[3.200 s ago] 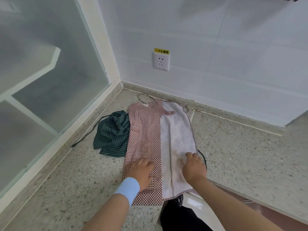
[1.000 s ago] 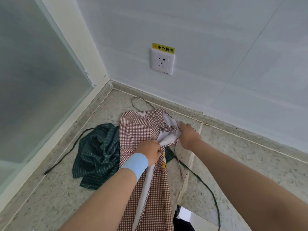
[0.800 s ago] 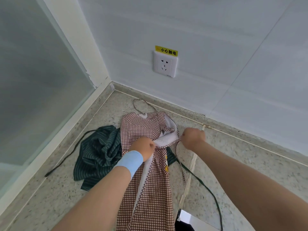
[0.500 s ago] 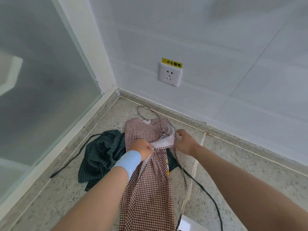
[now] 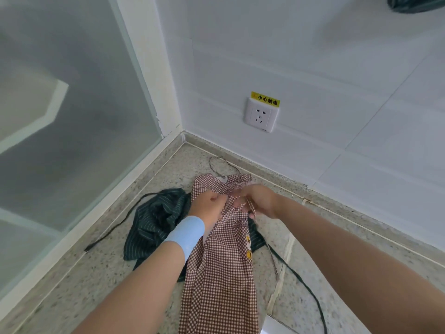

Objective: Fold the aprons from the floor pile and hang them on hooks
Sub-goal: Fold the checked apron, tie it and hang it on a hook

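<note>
Red-checked apron (image 5: pixel 219 273), folded into a long strip, lies on the floor below the wall socket (image 5: pixel 261 115). The left hand (image 5: pixel 207 206) and right hand (image 5: pixel 258 201), close together, both pinch its upper part. A green striped apron (image 5: pixel 154 220) lies crumpled below-left of the socket.

I'm in an indoor room corner, kind unclear: white tiled wall (image 5: pixel 313 56), speckled stone floor (image 5: pixel 96 273), frosted glass partition (image 5: pixel 60 116), labelled wall socket (image 5: pixel 261 115).

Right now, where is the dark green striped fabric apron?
Head view, left of centre: the dark green striped apron lies crumpled on the speckled floor, partly under the red checked apron.
</note>
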`<state>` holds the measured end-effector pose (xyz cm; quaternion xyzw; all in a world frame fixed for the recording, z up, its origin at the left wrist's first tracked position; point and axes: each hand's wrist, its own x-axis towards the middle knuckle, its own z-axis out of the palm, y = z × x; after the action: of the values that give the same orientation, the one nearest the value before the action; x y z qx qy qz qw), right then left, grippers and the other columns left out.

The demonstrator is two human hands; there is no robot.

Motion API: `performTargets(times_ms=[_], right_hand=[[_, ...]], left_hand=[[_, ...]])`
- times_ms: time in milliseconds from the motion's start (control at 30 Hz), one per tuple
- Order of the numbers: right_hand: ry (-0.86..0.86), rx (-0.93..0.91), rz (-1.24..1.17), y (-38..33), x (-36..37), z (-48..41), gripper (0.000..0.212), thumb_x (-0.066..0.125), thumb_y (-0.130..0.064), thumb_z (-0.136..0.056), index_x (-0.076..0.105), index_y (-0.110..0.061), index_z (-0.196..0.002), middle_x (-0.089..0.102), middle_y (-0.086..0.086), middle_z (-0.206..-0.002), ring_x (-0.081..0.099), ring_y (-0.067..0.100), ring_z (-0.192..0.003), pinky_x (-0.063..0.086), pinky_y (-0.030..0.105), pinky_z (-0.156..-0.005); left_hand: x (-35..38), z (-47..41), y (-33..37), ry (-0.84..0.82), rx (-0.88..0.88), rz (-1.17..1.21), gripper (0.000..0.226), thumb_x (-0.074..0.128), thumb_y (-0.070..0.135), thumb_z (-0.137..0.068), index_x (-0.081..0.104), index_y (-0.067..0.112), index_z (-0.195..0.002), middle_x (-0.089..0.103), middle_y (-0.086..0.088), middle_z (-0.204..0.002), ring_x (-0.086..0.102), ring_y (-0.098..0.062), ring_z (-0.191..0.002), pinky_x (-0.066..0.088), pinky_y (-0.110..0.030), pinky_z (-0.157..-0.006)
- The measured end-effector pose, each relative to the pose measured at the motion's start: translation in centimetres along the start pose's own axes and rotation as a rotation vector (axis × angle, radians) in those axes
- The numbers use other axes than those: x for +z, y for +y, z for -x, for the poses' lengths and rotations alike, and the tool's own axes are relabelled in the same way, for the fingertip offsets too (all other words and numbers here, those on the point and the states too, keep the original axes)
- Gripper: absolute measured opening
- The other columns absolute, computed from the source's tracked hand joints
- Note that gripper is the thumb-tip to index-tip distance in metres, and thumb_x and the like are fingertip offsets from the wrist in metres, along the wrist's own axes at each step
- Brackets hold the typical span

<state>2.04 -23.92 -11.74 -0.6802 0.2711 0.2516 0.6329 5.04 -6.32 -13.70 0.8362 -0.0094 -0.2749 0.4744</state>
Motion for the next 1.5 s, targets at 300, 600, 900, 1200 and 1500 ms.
performTargets(times_ms=[300,600,900,1200,1500], right_hand=[[0.083,-0.393,0.646,-6.3,4.0,-1.8,0.03,0.053,-0.006,-0.093,0.075,-0.021,-0.108,0.071,-0.004,-0.118,0.065,0.013,-0.108,0.047,0.031,-0.103],[0.6,-0.113,0.712,0.1,0.3,-6.7,0.03,0.056,-0.02,-0.089,0.066,-0.029,-0.117,0.061,0.0,-0.128,0.066,0.024,-0.105,0.057,0.037,-0.088],[0.359,0.066,0.581,1.9,-1.0,-9.4,0.061,0.05,-0.052,-0.091,0.047,-0.022,-0.144,0.063,0.002,-0.132,0.063,0.023,-0.11,0.053,0.037,-0.094],[0.374,-0.214,0.964,2.7,-0.9,-12.4,0.075,0.049,-0.052,-0.095,0.01,-0.036,-0.157,0.012,0.006,-0.165,0.018,0.035,-0.149,0.017,0.056,-0.119],[0.521,-0.416,1.029,3.6,1.0,-8.6,0.05,0.039,-0.033,-0.101,0.036,-0.025,-0.15,0.027,0.008,-0.161,0.026,0.03,-0.146,0.02,0.049,-0.12]], left_hand=[[-3.6,-2.0,1.5,-0.243,-0.296,0.434,0.01,0.059,0.016,-0.096,0.064,0.009,-0.101,0.068,-0.006,-0.081,0.048,-0.011,-0.048,0.057,-0.032,-0.072],[-8.9,-7.4,-0.1,0.268,-0.307,-0.673,0.052,0.054,0.02,-0.093,0.042,0.01,-0.142,0.048,-0.016,-0.143,0.051,-0.036,-0.127,0.046,-0.045,-0.103],[-0.3,-12.0,-0.3,-0.121,-0.057,-0.834,0.064,0.037,0.05,-0.099,0.018,0.027,-0.155,0.039,-0.006,-0.154,0.042,-0.033,-0.136,0.036,-0.053,-0.111],[-2.3,-13.6,-0.8,0.213,0.125,-0.86,0.033,0.051,0.023,-0.097,0.06,0.033,-0.127,0.068,0.004,-0.116,0.06,-0.021,-0.11,0.03,-0.038,-0.106],[-1.4,-7.7,-2.6,0.346,0.584,-0.799,0.028,0.059,0.009,-0.087,0.064,0.019,-0.112,0.058,-0.001,-0.109,0.053,-0.022,-0.1,0.045,-0.038,-0.088]])
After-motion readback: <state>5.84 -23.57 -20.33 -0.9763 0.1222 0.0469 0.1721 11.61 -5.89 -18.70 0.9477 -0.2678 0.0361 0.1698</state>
